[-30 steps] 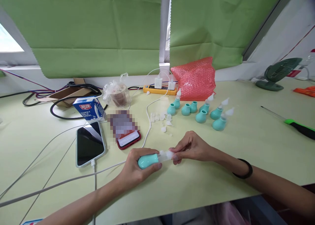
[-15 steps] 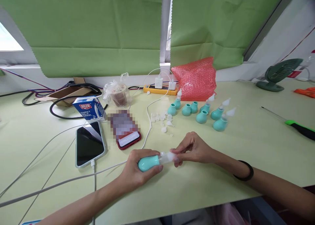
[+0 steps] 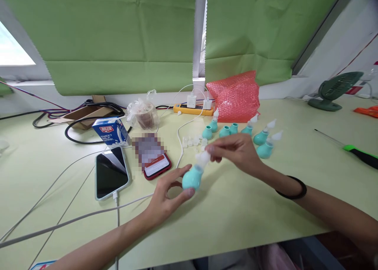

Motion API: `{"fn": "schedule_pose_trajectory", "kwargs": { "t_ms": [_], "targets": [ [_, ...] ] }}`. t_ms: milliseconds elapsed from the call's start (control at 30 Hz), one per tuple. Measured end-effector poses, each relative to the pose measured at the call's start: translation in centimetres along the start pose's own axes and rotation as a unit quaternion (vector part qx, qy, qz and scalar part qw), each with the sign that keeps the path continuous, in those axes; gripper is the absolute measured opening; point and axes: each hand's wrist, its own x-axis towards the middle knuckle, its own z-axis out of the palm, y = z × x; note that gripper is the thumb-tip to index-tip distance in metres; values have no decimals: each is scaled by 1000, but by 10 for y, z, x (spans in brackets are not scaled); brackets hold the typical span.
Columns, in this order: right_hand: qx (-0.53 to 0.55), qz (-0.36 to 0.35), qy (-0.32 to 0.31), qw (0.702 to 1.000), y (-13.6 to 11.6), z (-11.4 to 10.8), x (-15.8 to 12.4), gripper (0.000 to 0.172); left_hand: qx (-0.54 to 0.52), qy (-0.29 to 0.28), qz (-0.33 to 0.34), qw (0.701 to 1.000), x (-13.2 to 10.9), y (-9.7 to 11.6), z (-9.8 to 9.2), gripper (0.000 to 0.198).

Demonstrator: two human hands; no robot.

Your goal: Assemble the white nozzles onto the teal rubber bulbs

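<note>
My left hand [image 3: 168, 191] is closed around the teal bulb of a nasal aspirator [image 3: 191, 178], thumb below and fingers behind. The aspirator tilts up to the right, with a clear collar and a white nozzle tip [image 3: 203, 158] on its upper end. Thumb and fingers of my right hand [image 3: 236, 152] pinch at the far end of that tip, partly covering it. Small clear and white parts [image 3: 193, 140] lie just beyond. Behind my right hand stand several teal bulbs [image 3: 207, 132], some open-necked and others fitted with nozzles [image 3: 265, 148].
Two phones [image 3: 112, 173] [image 3: 158, 167] lie left of my hands, with white cables across the table. A milk carton [image 3: 110, 131], a bagged cup [image 3: 144, 114], a yellow power strip [image 3: 193, 110] and red bubble wrap [image 3: 234, 97] stand behind. A screwdriver [image 3: 351, 148] and a fan [image 3: 336, 89] are at right.
Both hands have moved up and away from the table's front edge with the aspirator. It has turned from nearly level to tilted upward, and my right hand now covers part of the bulb group.
</note>
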Motion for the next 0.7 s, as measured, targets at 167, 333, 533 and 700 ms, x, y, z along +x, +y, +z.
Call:
{"fn": "schedule_pose_trajectory", "kwargs": {
  "t_ms": [167,333,533,700],
  "targets": [
    [-103,-90,175,975,-6,-12,52,18,-39,22,-8,999,1,-2,-1,31],
    [-280,-130,187,933,25,-17,105,22,-5,15,-13,1000,0,-1,0,21],
    [-453,-33,107,885,59,-8,135,24,19,10,-5,1000,1,0,0,17],
    [-485,6,91,870,75,-5,138,22,26,9,-5,1000,1,2,1,17]
  ]
}}
